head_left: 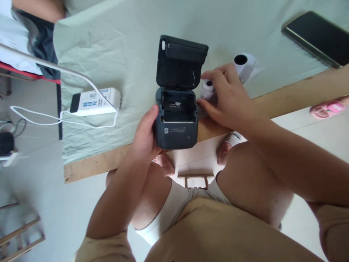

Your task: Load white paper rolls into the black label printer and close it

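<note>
Device (178,138) in left hand (145,133) over table edge (94,163); cloth (131,47) beyond.

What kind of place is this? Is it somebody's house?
Probably a room in a home, though I can't be sure. There's a pale green cloth over a wooden table, and a casual pink shoe.

Signs Showing on Two Gadgets

A Bluetooth sign (166,130) and a power symbol (188,137) are showing on the dark device (177,142); Chinese characters (91,103) in blue are running across the white box (95,99) (finer lettering is blurring on both).
</note>
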`<state>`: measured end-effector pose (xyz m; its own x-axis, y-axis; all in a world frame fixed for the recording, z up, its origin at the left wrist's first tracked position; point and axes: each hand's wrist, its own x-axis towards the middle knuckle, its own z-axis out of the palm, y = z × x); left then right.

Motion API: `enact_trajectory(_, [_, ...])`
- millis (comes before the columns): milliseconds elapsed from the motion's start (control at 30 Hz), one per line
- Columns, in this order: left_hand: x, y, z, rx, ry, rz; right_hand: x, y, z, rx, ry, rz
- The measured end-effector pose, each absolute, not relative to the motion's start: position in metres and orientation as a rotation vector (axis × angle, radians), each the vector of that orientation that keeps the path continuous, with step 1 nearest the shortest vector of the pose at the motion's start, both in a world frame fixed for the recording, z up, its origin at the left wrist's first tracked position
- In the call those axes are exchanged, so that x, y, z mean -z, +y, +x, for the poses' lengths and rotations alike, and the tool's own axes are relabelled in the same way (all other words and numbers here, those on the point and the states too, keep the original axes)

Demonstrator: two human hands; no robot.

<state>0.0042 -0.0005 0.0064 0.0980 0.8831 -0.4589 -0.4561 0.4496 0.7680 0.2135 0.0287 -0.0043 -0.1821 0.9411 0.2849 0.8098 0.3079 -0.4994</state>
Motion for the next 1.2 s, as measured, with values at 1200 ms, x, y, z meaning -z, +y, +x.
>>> enact_trajectory(1200, [0.004, -0.001, -0.007, -1.144, 0.901, 0.874, -0.002, 0.003, 0.18, -0.012, -2.127, -0.841])
